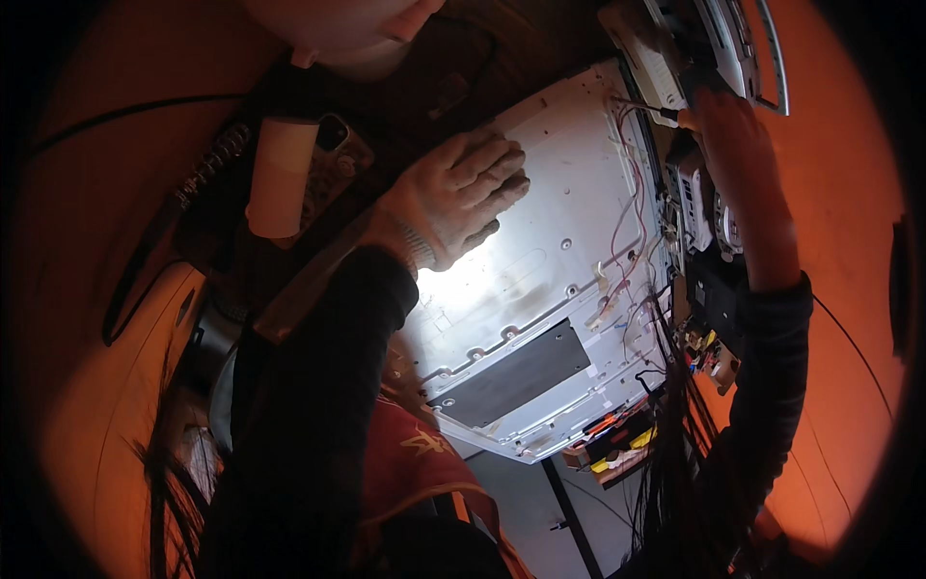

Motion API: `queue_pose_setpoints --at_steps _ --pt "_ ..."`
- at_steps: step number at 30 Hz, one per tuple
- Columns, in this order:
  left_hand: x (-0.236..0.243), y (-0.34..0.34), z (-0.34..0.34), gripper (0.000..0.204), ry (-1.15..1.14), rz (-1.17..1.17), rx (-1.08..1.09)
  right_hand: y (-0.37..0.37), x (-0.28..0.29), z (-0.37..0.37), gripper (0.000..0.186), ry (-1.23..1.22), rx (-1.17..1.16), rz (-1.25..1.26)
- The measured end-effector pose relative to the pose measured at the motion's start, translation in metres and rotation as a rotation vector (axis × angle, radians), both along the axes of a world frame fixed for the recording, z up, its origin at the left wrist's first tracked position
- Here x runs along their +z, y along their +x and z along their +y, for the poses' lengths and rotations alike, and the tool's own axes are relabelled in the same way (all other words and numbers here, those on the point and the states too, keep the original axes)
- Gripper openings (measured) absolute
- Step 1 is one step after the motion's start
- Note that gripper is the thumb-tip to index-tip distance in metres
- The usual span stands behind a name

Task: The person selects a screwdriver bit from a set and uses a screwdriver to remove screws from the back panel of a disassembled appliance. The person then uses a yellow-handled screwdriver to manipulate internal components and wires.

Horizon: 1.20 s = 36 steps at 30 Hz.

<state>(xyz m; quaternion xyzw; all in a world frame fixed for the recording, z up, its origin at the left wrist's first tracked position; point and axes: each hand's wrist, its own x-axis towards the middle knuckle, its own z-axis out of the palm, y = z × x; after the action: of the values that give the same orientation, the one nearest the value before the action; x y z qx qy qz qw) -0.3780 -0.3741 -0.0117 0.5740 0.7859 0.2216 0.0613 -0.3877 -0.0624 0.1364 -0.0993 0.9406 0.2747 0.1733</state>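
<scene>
A large pale metal panel (569,164) with screw bosses, thin wires and a dark rectangular plate (521,374) lies tilted in front of me. My left hand (455,198) wears a light glove with soiled fingers. Its fingers are stretched out over the left part of the panel, and nothing shows in them. At the far right edge, my right hand (738,154) grips a screwdriver (669,113) with a black and orange handle. The slim shaft points left, its tip at the panel's upper right corner near the red wires (632,159). Dim light blurs the right fingers.
A pale cylinder (282,178) stands to the left beside a coiled cable (217,159). Several devices (699,207) crowd the panel's right side. Yellow and orange-handled tools (627,449) lie by its near edge. Another person's head shows at the top.
</scene>
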Motion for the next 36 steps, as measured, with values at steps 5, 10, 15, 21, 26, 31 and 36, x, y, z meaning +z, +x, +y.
queue_pose_setpoints --at_steps 5,10,15,21,26,31,36 --pt "0.0 0.0 0.0 0.049 -0.002 0.013 0.0 0.005 -0.003 -0.01 0.031 -0.031 -0.096 -0.002" --pt "0.001 0.0 0.0 0.048 -0.003 0.036 0.007 0.011 -0.01 -0.013 0.033 0.04 -0.065 0.063" --pt "0.001 -0.001 0.001 0.048 -0.021 0.022 -0.009 0.014 -0.026 -0.022 0.018 0.032 -0.075 -0.039" --pt "0.006 -0.002 0.002 0.05 -0.02 -0.01 -0.004 0.036 -0.051 -0.006 0.012 -0.418 -0.275 0.237" --pt "0.012 -0.007 0.004 0.053 0.026 -0.055 -0.015 0.06 -0.062 0.021 0.016 -0.783 -0.562 0.376" --pt "0.014 -0.007 0.004 0.054 0.049 -0.072 -0.013 0.058 -0.092 0.005 0.017 -0.89 -0.471 0.488" --pt "0.009 -0.007 0.003 0.052 0.086 -0.064 -0.013 0.038 -0.113 -0.016 0.022 -0.947 -0.65 0.514"
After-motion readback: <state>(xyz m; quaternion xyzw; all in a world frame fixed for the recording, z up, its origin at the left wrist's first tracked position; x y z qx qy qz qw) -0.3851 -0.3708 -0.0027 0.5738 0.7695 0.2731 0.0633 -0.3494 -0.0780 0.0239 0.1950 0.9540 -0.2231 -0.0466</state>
